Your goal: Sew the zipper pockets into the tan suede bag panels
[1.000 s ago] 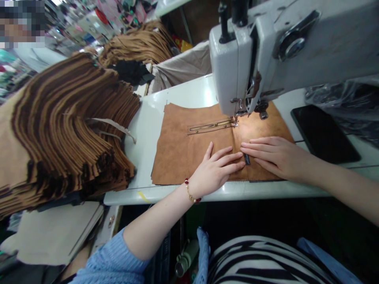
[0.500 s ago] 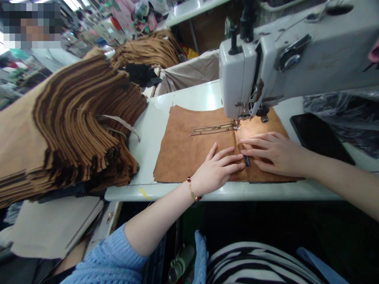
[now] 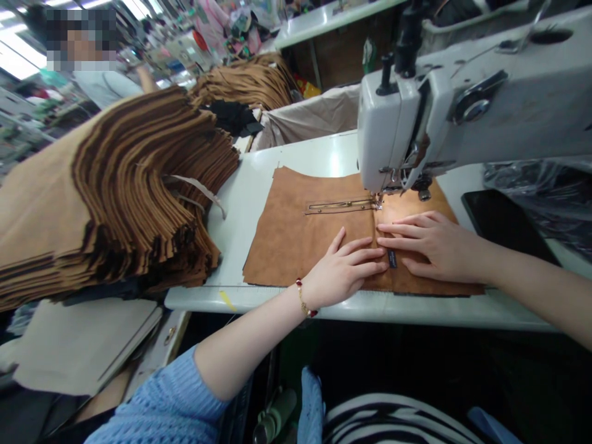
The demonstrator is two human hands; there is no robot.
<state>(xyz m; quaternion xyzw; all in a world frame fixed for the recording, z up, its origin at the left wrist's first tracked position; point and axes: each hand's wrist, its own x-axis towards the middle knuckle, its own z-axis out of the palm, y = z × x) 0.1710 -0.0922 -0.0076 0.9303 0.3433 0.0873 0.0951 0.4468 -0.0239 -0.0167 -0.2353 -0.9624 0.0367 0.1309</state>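
Observation:
A brown leather-like panel (image 3: 282, 240) lies flat under the sewing machine (image 3: 393, 129), whose needle area is lit. Across the panel runs a zipper (image 3: 342, 205) in a stitched rectangle, its right end at the presser foot (image 3: 379, 202). My left hand (image 3: 345, 268) rests flat on the panel's front part, fingers spread, pointing right. My right hand (image 3: 430, 246) lies flat on the panel to the right of the seam, fingers stretched to the left. Between the fingertips of both hands a small dark label (image 3: 392, 258) shows at the seam.
At left stands a thick stack of brown panels (image 3: 139, 179) with a pale strip hanging from it. A black phone (image 3: 509, 225) and clear plastic wrapping (image 3: 546, 191) lie right of the machine. Behind are a fabric-lined bin (image 3: 319, 117) and a person (image 3: 102, 83).
The camera view has shifted, so the machine and stack appear farther right. Both hands keep nearly the same place on the panel, still flat.

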